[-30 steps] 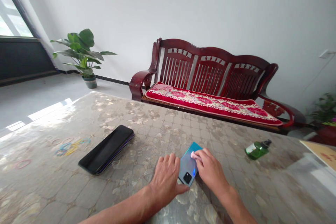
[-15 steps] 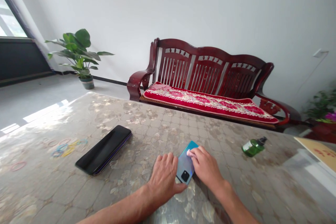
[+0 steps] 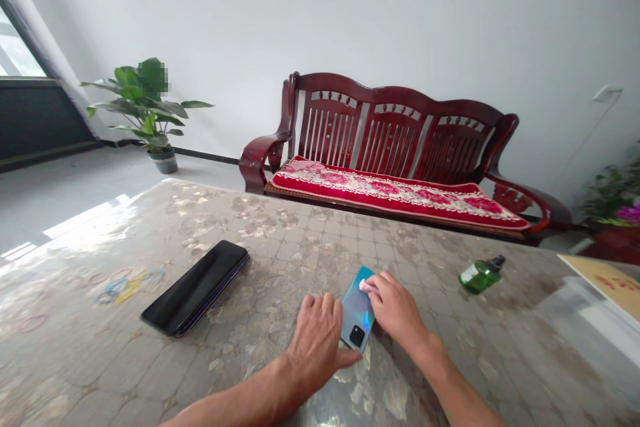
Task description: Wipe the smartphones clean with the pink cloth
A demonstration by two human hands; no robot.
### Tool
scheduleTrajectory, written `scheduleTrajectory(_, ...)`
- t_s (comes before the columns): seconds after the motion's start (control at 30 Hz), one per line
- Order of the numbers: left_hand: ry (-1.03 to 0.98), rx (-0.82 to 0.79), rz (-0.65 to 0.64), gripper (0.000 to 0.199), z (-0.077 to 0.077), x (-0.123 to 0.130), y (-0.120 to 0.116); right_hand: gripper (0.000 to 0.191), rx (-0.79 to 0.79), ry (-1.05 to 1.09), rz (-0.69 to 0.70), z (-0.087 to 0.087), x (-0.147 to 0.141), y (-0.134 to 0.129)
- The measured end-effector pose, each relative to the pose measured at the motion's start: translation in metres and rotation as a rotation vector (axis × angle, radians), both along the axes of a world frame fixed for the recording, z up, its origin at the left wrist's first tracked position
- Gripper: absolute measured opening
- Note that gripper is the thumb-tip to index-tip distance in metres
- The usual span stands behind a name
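A shiny blue phone (image 3: 356,310) lies back up on the patterned table, its square black camera block toward me. My left hand (image 3: 320,333) is closed along the phone's left side, with the thumb at its near end. Over the upper right part of the phone, my right hand (image 3: 396,307) pinches a small whitish-pink wad (image 3: 365,285) against the back. What the wad is made of I cannot make out. Left of my hands lies a stack of dark phones (image 3: 197,287), the top one with its black screen up.
Several coloured rubber bands (image 3: 120,287) lie at the table's left. On the right are a green spray bottle (image 3: 481,275) lying on its side and a clear plastic box (image 3: 590,320) beside a tan card (image 3: 607,283). A dark red wooden bench (image 3: 390,97) stands beyond the table.
My right hand has shifted slightly with the wad along the phone's upper back. The phone and my left hand appear a little further right; the whole view has also moved slightly.
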State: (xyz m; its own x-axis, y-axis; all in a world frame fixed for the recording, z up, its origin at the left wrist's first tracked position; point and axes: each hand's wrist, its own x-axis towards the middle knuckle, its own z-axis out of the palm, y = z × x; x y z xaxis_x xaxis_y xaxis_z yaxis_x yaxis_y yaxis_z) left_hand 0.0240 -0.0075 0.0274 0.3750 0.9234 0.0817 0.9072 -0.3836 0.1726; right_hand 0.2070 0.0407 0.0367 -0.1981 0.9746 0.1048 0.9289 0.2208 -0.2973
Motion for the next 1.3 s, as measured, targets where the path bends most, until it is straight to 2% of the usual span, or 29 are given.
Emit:
scheduleTrajectory(0.1,0.038,-0.002,-0.018,0.057,0.002,0.002,0.0,0.02,-0.043,0.079,0.109,0.002,-0.001,-0.011)
scheduleTrajectory(0.17,0.053,0.002,-0.028,0.057,0.003,0.003,-0.001,0.021,-0.05,0.076,0.131,0.004,0.001,-0.01)
scheduleTrajectory(0.33,0.057,0.031,-0.033,0.059,0.0,0.003,-0.003,0.027,0.004,-0.035,-0.052,0.006,0.006,0.015)
scheduleTrajectory(0.4,0.05,0.037,-0.033,0.058,-0.001,0.003,-0.003,0.026,0.018,-0.038,-0.076,0.005,0.001,0.019)
scheduleTrajectory(0.47,0.04,0.037,-0.031,0.057,-0.002,0.003,-0.002,0.024,0.026,-0.014,-0.03,0.003,-0.007,0.012)
scheduleTrajectory(0.6,0.019,0.04,-0.032,0.055,-0.002,0.002,-0.002,0.022,-0.026,0.014,0.185,0.003,-0.02,-0.015)
scheduleTrajectory(0.67,0.013,0.042,-0.036,0.054,-0.002,0.002,-0.003,0.022,-0.04,0.002,0.235,0.005,-0.019,-0.021)
scheduleTrajectory(0.73,0.014,0.037,-0.034,0.053,-0.001,0.002,-0.003,0.023,-0.026,-0.02,0.191,0.008,-0.015,-0.015)
scheduleTrajectory(0.83,0.024,0.025,-0.026,0.054,0.001,0.002,-0.004,0.028,-0.007,-0.059,0.016,0.011,-0.006,0.006)
scheduleTrajectory(0.93,0.032,0.034,-0.027,0.055,0.001,0.003,-0.004,0.03,-0.009,-0.038,-0.073,0.009,-0.001,0.019)
scheduleTrajectory(1.0,0.032,0.048,-0.027,0.054,0.0,0.003,-0.004,0.028,0.0,0.006,-0.036,0.007,-0.003,0.012)
scheduleTrajectory(1.17,0.049,0.061,-0.046,0.051,-0.001,0.004,-0.005,0.021,-0.105,0.111,0.219,0.007,-0.003,-0.026)
scheduleTrajectory(1.23,0.064,0.065,-0.054,0.05,-0.001,0.004,-0.005,0.021,-0.123,0.119,0.232,0.009,0.004,-0.029)
scheduleTrajectory(1.3,0.079,0.072,-0.051,0.051,0.0,0.005,-0.006,0.024,-0.089,0.088,0.154,0.01,0.014,-0.02)
